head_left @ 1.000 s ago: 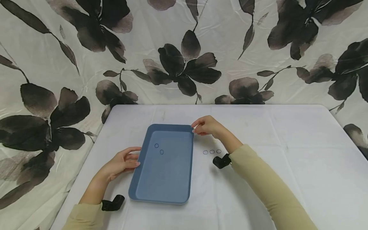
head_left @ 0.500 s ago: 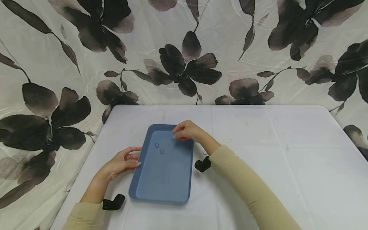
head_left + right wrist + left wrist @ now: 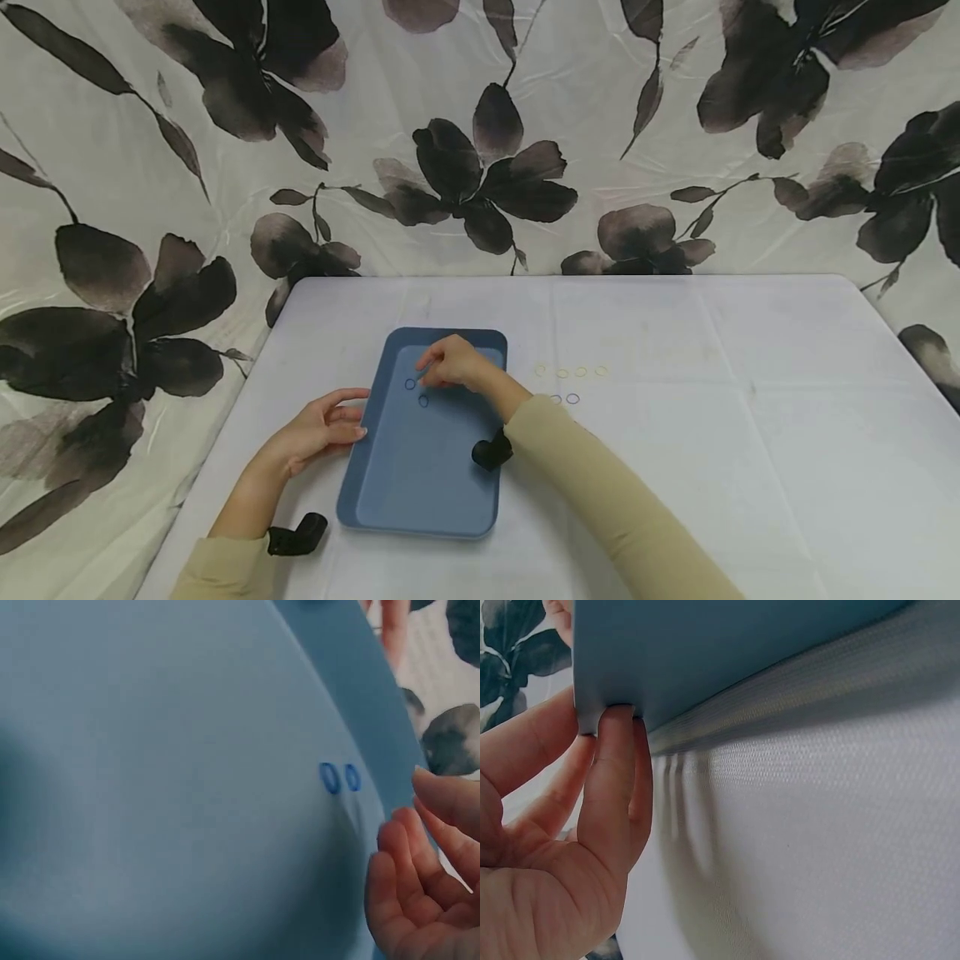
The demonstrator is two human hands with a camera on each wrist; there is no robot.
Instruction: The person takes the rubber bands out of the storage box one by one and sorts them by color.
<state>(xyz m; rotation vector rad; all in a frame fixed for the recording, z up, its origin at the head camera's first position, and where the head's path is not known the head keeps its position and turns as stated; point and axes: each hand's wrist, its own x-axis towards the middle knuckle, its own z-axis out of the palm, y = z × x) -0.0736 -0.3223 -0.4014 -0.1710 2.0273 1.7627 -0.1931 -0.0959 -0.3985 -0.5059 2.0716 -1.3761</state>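
Note:
A blue rectangular tray (image 3: pixel 420 492) lies on the white-covered table. Two small dark blue rings (image 3: pixel 423 401) are in its upper left part; the right wrist view shows this pair of rings (image 3: pixel 331 778) close together. My left hand (image 3: pixel 318 429) touches the tray's left side with its fingertips, the fingers (image 3: pixel 611 780) fairly straight against the wall. Over the tray, just right of the rings, hovers my right hand (image 3: pixel 453 364), thumb and fingers (image 3: pixel 386 877) drawn together. Whether anything small sits between its fingertips cannot be made out.
Right of the tray, several pale yellow rings (image 3: pixel 562 373) lie in a row on the table (image 3: pixel 712 467). Blue rings (image 3: pixel 573 399) lie below them, partly covered by my right arm (image 3: pixel 592 483). A floral cloth (image 3: pixel 480 192) hangs behind the table.
My right hand has moved left and slightly down, from the tray's upper right corner to over the inside beside the two rings. The yellow rings came into sight. My left hand stays put.

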